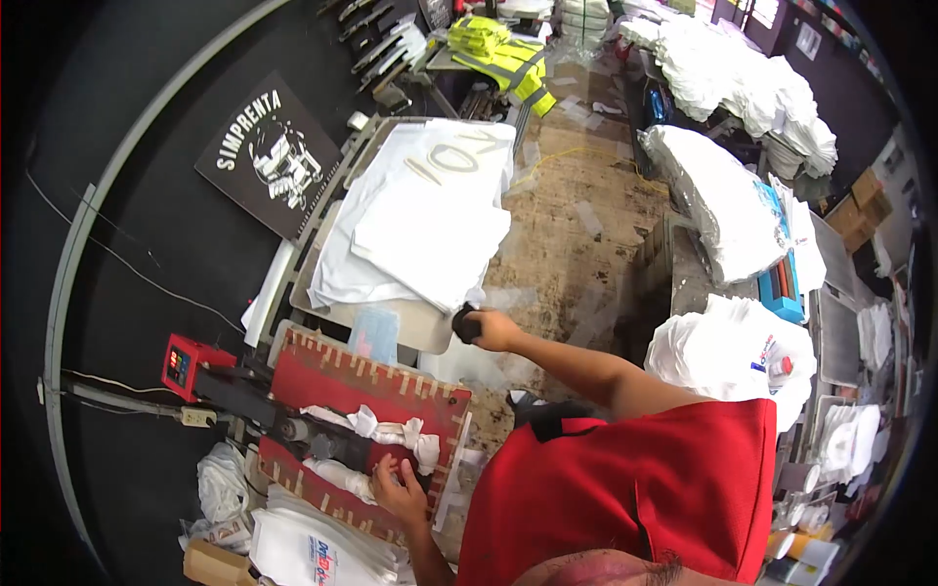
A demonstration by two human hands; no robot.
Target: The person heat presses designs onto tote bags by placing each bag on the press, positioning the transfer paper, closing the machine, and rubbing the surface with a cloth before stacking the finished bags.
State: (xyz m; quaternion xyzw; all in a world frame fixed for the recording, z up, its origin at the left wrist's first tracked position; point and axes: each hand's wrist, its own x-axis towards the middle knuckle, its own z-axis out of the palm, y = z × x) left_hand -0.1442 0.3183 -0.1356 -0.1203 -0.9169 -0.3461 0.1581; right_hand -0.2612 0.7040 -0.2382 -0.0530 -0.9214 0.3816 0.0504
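The red pad (pixel 342 376) carries crumpled white cloth (pixel 391 430), with tan tape tabs (pixel 399 384) along its edges. Just above the red pad in view, a pale counter (pixel 425 332) bears a broad pile of white fabric (pixel 430 244) — its topmost part marked with big brownish strokes — and a light-blue sheet (pixel 374 335) on the side nearest the pad. Farther above the pad, fluorescent yellow vests (pixel 493 54) lie on another counter (pixel 442 62), one draped over its edge. Right of the pad spreads a worn brown floor (pixel 572 220) — pale strips (pixel 589 218) and a yellow cord (pixel 576 150) lie across it.
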